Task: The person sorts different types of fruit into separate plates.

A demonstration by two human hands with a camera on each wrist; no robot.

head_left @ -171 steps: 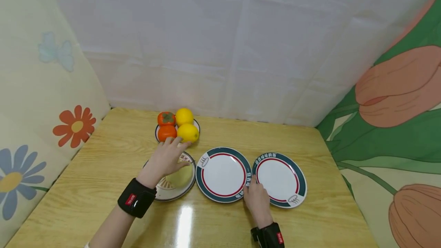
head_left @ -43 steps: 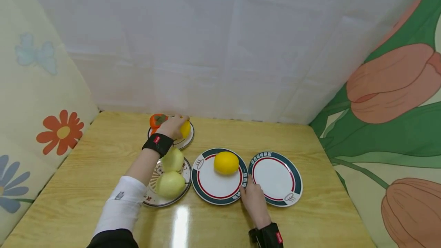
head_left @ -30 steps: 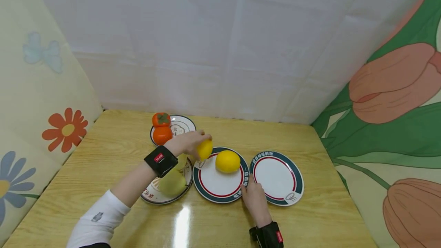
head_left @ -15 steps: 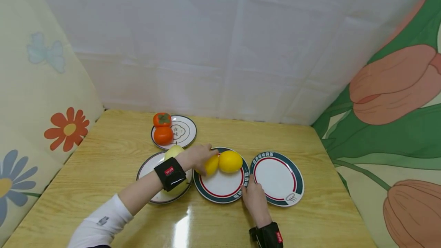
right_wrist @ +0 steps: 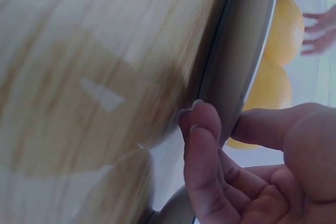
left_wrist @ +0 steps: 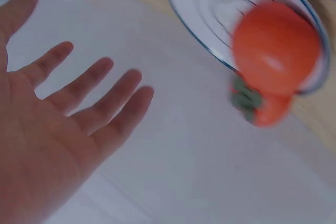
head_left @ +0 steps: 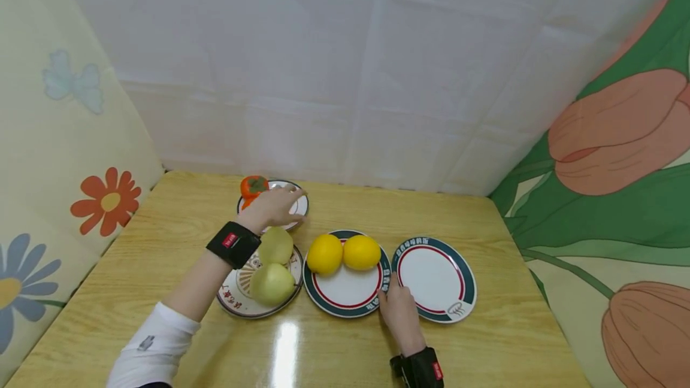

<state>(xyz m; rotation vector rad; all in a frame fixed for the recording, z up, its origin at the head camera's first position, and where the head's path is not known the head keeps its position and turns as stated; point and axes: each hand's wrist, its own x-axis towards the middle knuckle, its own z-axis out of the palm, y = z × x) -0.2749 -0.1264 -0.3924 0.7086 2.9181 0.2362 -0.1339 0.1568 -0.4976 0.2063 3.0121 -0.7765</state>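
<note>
My left hand [head_left: 274, 205], its fingers spread and holding nothing, hovers over the small back plate [left_wrist: 212, 14]. Two orange persimmons [left_wrist: 275, 45] sit on that plate, partly covered by the hand in the head view. With thumb on top and fingers beneath, my right hand [head_left: 401, 316] pinches the rim of the middle plate [head_left: 347, 295], which has a green band and red ring. Two yellow lemons [head_left: 361, 252] lie side by side on this plate, toward its back left. They also show beyond the rim in the right wrist view.
Left of the middle plate, a patterned plate [head_left: 237, 295] bears two pale green pears [head_left: 272, 284]. A matching green-banded plate [head_left: 431, 280] stands on the right, close to my right hand. A white cloth [head_left: 345, 76] hangs behind the wooden table [head_left: 345, 358].
Both lemons have gone from the back plate to the middle plate. My left hand has let go of the second lemon and moved back up-left. The right hand stays at the rim.
</note>
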